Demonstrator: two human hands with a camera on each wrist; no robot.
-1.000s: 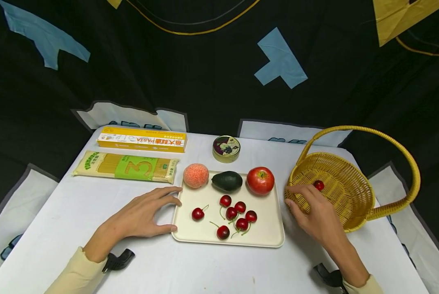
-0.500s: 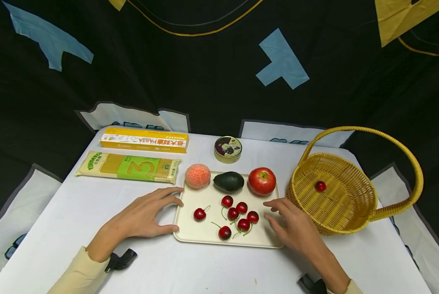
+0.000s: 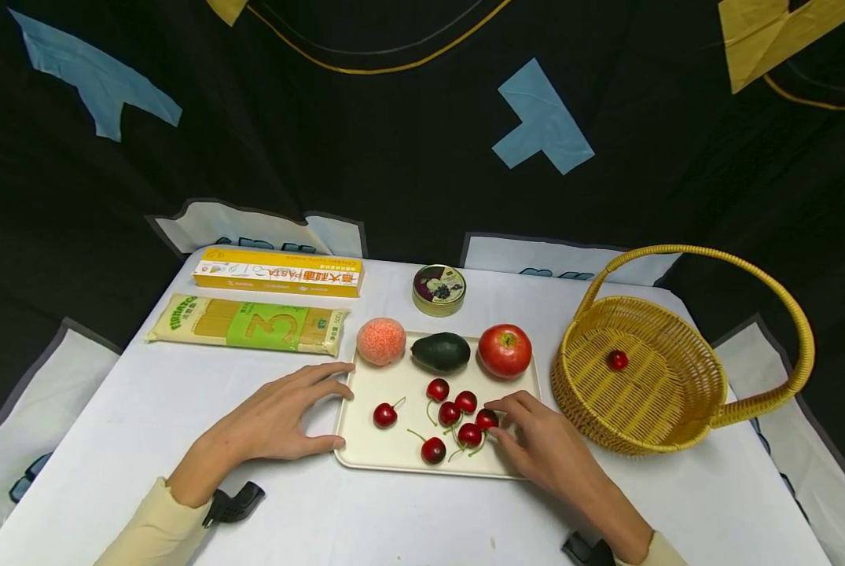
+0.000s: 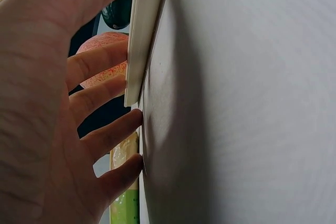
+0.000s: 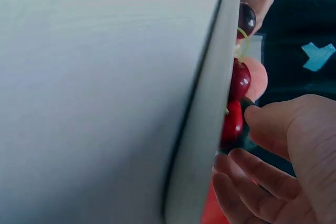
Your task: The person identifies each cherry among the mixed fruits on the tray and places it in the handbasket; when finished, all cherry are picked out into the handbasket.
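Observation:
Several dark red cherries (image 3: 449, 413) with green stems lie on a cream tray (image 3: 365, 452). My right hand (image 3: 552, 444) reaches over the tray's right side, thumb and index fingertips right at the rightmost cherry (image 3: 486, 419). In the right wrist view, a cherry (image 5: 232, 124) shows between the thumb and the other fingers, which are apart. At the tray's left edge, my left hand (image 3: 273, 417) rests with fingers spread, thumb and fingertips at the rim. The left wrist view shows its fingers (image 4: 107, 137) beside the tray edge (image 4: 140, 40).
A peach-coloured round fruit (image 3: 381, 341), an avocado (image 3: 441, 351) and a red apple (image 3: 505, 350) line the tray's back. One cherry (image 3: 617, 360) lies in the wicker basket (image 3: 571, 393) at right. Behind stand a round tin (image 3: 439, 290), a pasta box (image 3: 278, 272) and a spaghetti pack (image 3: 248, 323).
My right hand has moved left from the basket's near-left rim, over the tray's right edge, to the rightmost cherry. The left hand has stayed at the tray's left edge.

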